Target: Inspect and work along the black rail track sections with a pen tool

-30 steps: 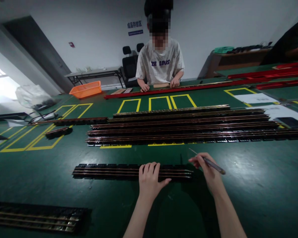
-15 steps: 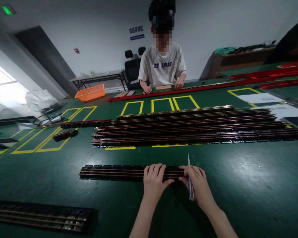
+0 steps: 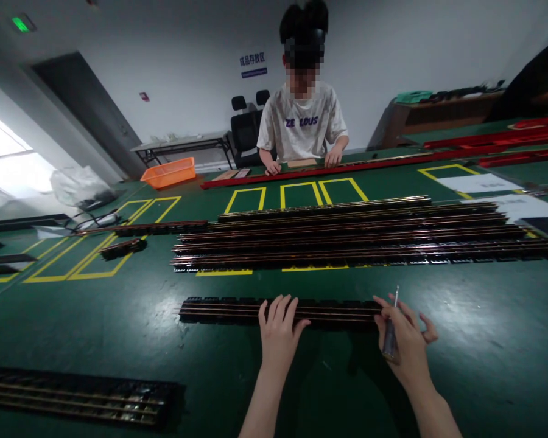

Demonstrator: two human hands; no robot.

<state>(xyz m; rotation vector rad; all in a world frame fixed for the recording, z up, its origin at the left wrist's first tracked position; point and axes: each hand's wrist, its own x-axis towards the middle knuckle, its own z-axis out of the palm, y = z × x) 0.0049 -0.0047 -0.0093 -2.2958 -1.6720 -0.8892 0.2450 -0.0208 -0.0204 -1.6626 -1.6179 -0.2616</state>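
A dark rail strip with copper-coloured rods along it (image 3: 231, 310) lies crosswise on the green table in front of me. My left hand (image 3: 277, 328) rests over its middle, fingers spread towards the far edge and thumb out to the right. At the strip's right end is my right hand (image 3: 406, 337), closed around a screwdriver (image 3: 389, 334) whose metal tip points up and away. Its thumb and forefinger reach the end of the strip; the exact contact is hidden.
Several longer rail strips (image 3: 338, 234) lie side by side beyond my hands. Another strip (image 3: 73, 395) sits at the near left, and a short piece (image 3: 121, 248) farther left. Across the table a person (image 3: 301, 121) handles a long red bar (image 3: 315, 173). An orange basket (image 3: 168, 173) stands behind.
The rail strip has slid to the right under my left hand, which has stayed nearly in place. My right hand has moved right with the screwdriver and the strip's end.
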